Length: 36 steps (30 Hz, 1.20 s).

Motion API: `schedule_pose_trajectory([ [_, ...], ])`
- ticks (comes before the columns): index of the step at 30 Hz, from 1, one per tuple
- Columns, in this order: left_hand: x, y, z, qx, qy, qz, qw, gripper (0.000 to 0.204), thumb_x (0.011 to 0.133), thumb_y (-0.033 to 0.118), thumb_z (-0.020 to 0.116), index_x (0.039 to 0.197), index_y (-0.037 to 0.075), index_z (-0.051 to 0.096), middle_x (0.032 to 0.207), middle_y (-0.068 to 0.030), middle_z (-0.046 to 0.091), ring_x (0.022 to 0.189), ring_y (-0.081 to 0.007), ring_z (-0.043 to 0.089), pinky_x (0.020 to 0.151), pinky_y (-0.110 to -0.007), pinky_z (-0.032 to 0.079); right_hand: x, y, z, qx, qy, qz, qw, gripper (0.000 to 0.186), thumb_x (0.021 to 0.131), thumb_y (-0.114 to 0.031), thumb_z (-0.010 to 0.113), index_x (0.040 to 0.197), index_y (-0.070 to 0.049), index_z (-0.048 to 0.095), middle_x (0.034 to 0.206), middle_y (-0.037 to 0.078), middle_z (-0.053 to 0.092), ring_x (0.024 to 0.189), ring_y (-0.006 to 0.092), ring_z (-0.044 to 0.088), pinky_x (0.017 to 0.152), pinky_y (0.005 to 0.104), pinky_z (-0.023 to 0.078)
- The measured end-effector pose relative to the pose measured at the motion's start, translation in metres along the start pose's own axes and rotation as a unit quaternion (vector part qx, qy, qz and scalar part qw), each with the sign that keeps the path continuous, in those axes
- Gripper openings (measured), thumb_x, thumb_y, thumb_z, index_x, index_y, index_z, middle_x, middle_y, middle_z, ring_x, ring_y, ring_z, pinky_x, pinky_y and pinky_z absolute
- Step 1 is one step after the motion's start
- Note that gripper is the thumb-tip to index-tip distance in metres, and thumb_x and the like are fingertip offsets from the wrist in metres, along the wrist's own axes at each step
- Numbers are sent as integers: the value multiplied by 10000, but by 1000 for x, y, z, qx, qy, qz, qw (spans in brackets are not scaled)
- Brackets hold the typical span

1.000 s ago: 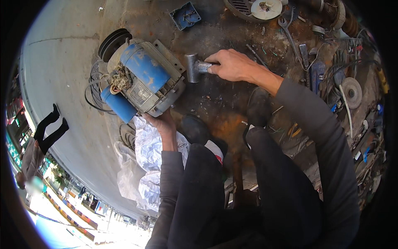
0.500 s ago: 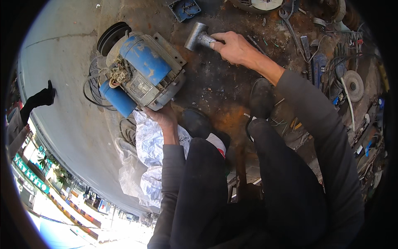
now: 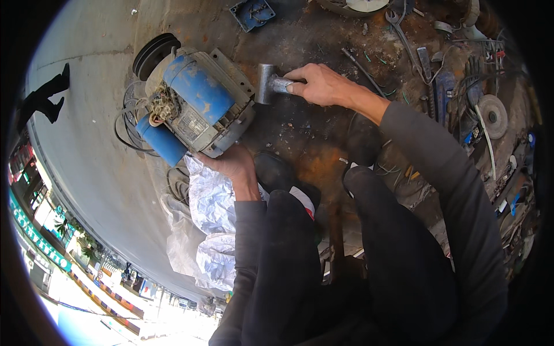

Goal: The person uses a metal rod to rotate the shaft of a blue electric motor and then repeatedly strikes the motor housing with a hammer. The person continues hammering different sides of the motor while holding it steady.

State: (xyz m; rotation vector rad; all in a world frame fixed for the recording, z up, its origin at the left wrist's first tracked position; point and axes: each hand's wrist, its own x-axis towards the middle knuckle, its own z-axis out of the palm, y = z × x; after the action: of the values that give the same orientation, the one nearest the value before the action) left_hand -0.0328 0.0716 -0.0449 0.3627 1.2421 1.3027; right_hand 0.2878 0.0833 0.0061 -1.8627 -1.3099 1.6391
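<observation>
An electric motor [image 3: 235, 126] with flaking blue paint lies at the upper left, its black pulley [image 3: 153, 56] at the far end. Beside its exposed wiring sits a blue cylinder [image 3: 161, 141]. My left hand [image 3: 236, 164] grips the motor's near end, its fingertips partly hidden beneath the casing. In my right hand [image 3: 324, 84] is a metal hammer [image 3: 265, 84], held by its short visible handle. The hammer's head is close to the motor's right side, by the flat mounting foot [image 3: 232, 72]; whether they touch I cannot tell.
Crumpled white sacks [image 3: 213, 207] lie beside my left forearm. Wrenches [image 3: 404, 37], a grinding disc [image 3: 492, 116], cables and scrap crowd the right. A blue metal cover [image 3: 252, 14] rests at the top. Another person's legs [image 3: 46, 95] show at far left.
The hammer has shifted down and slightly left, nearer the motor's side, and its head has turned more upright. My left hand stays on the motor. The other person's legs have come further into view.
</observation>
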Motion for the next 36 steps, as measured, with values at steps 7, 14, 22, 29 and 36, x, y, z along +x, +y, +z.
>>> schedule_pose_trajectory([
  [7,-3,-5,22,-18,58,37,997,996,868,828,608,1624,198,449,1634,-85,473,1501,-336,424,1258,-585,304,6,15,8,79,58,30,995,450,1067,-329,625,1446,-93,675,784,119,694,681,213,678,655,410,550],
  [14,-10,8,23,-100,39,-39,993,932,909,761,572,1628,183,445,1667,-112,425,1527,-391,390,1278,-650,260,1,25,16,-4,31,45,999,438,1038,-281,631,1410,-58,689,1104,226,770,1033,374,733,931,463,546],
  [22,6,4,59,-159,52,-84,982,787,957,635,438,1553,135,552,1603,-162,512,1507,-419,429,1252,-666,322,1,22,14,-10,-20,2,1000,439,1033,-297,642,1404,-66,688,1257,249,736,1200,428,686,1024,467,525],
  [29,7,5,66,-135,98,-83,983,804,955,655,386,1563,156,552,1612,-139,516,1500,-417,444,1247,-649,346,-5,15,14,71,102,83,989,455,1034,-274,640,1438,-66,659,1181,246,757,1132,433,715,983,470,540],
  [36,16,3,52,-125,132,-97,979,856,924,712,386,1571,175,543,1629,-137,495,1516,-425,418,1252,-669,315,3,17,17,18,94,83,992,419,1043,-278,615,1403,-73,680,1071,244,765,1047,438,726,931,496,541],
])
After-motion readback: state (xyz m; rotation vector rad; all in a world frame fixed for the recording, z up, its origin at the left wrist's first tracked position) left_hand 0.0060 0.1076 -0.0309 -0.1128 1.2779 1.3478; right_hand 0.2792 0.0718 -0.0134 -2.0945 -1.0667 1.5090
